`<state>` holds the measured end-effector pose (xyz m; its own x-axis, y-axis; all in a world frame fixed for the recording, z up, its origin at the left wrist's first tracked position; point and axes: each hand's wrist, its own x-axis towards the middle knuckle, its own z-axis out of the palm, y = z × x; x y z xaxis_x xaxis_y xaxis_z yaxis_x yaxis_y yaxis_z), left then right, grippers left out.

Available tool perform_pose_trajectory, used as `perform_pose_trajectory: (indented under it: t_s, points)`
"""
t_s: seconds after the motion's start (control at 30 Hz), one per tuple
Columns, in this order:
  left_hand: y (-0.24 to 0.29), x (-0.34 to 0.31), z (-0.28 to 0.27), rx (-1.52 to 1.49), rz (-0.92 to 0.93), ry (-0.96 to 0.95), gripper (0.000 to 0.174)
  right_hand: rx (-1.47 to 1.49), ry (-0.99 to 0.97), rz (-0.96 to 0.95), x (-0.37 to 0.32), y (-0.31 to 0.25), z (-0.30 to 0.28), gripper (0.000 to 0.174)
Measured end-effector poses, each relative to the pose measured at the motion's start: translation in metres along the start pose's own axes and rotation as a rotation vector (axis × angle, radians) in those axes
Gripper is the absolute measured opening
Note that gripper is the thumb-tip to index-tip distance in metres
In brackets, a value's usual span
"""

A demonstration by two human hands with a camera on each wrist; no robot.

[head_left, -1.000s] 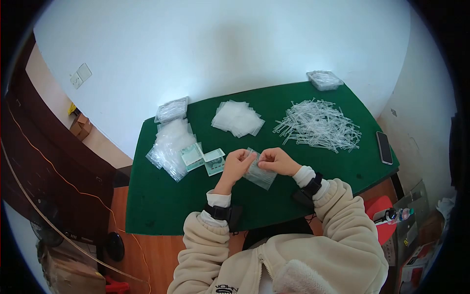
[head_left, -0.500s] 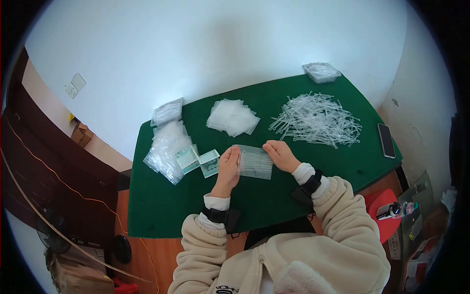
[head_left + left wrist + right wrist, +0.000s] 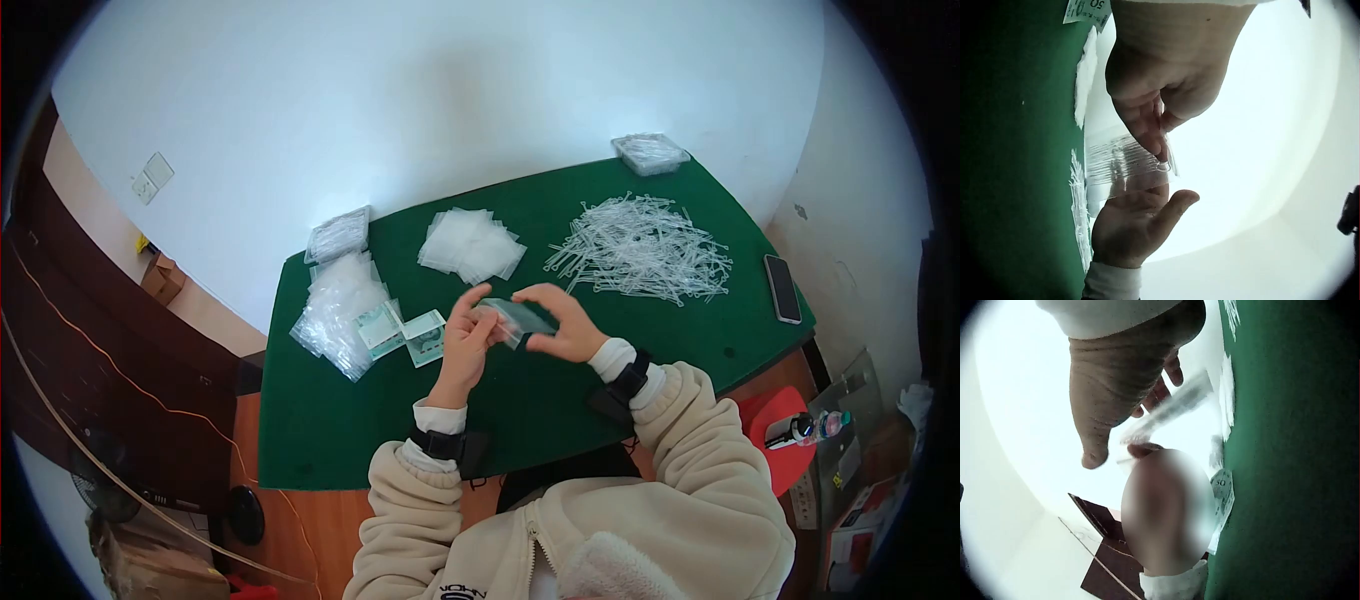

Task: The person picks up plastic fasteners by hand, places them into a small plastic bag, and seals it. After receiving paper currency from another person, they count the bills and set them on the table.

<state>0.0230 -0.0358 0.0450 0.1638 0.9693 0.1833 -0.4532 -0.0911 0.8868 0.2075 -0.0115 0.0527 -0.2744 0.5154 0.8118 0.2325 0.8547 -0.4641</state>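
Note:
My left hand (image 3: 466,345) pinches a clear plastic bag (image 3: 522,318) by one edge between thumb and fingers. Inside the bag lies a row of thin clear sticks (image 3: 1119,156), side by side, seen best in the left wrist view. My right hand (image 3: 568,328) is at the bag's other side, thumb stretched away and fingers extended behind the bag. In the right wrist view the bag (image 3: 1179,406) appears tilted and blurred, passing close by the right fingers. The bag is held above the green table (image 3: 540,420).
A heap of loose clear sticks (image 3: 645,250) lies right, a phone (image 3: 783,288) beyond it. Empty-looking bags (image 3: 470,245) are piled mid-table; filled bags (image 3: 345,305) and banknotes (image 3: 424,338) lie left. Clear boxes stand at the back left (image 3: 338,235) and back right (image 3: 650,153).
Both hands gripped the bag, which was turned flat between them half a second ago. Now it is tilted in my left hand, and the right hand's grip has opened.

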Motion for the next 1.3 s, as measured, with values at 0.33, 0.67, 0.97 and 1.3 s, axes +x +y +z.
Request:
perform_pose_trajectory:
  t_s: [0.33,0.67,0.97,1.3]
  points:
    - [0.026,-0.001,0.014,-0.365,0.093,0.019,0.04,0.658,-0.299,0.757,-0.017,0.011,0.007,0.025]
    - [0.008,0.005,-0.016,0.836,-0.097,0.076,0.019,0.801,-0.73,0.832,-0.02,0.009,0.007,0.021]
    - [0.005,-0.003,0.008,0.928,0.114,-0.107,0.017,0.729,-0.269,0.836,-0.012,0.006,0.004,0.012]
    - [-0.004,-0.004,0.009,0.999,0.205,-0.091,0.013,0.634,-0.282,0.705,-0.016,0.012,0.008,0.014]
